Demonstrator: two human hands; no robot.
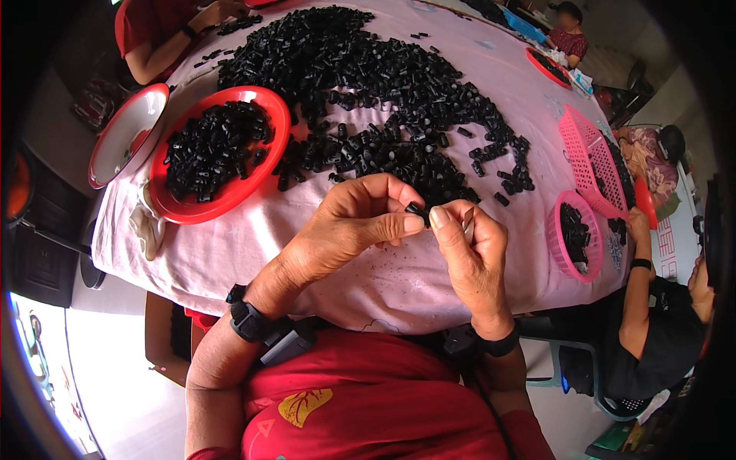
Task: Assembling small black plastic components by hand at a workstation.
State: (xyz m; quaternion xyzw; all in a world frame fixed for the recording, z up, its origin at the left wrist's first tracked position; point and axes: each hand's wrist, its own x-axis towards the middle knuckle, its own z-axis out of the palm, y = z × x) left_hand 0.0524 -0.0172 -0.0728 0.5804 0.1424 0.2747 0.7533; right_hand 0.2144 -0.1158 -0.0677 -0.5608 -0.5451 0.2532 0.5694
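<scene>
My left hand [349, 224] pinches a small black cylindrical piece [416, 210] between thumb and forefinger, above the near part of the table. Close against it, my right hand [473, 264] is closed, its thumb tip by the piece. A thin metal blade [468, 221] sticks up between the right thumb and fingers; its lower part is hidden. Just beyond both hands spreads a big heap of similar black pieces [345, 69]. To the left, a red plastic basin [282, 146] holds many more of them.
A pink cloth [215, 261] covers the table. At far left stands a white enamel basin [115, 142]; a glove [146, 222] hangs near the edge. Pink baskets [575, 138] with black pieces stand on the right. Other people sit at the left, far right and near right [659, 322].
</scene>
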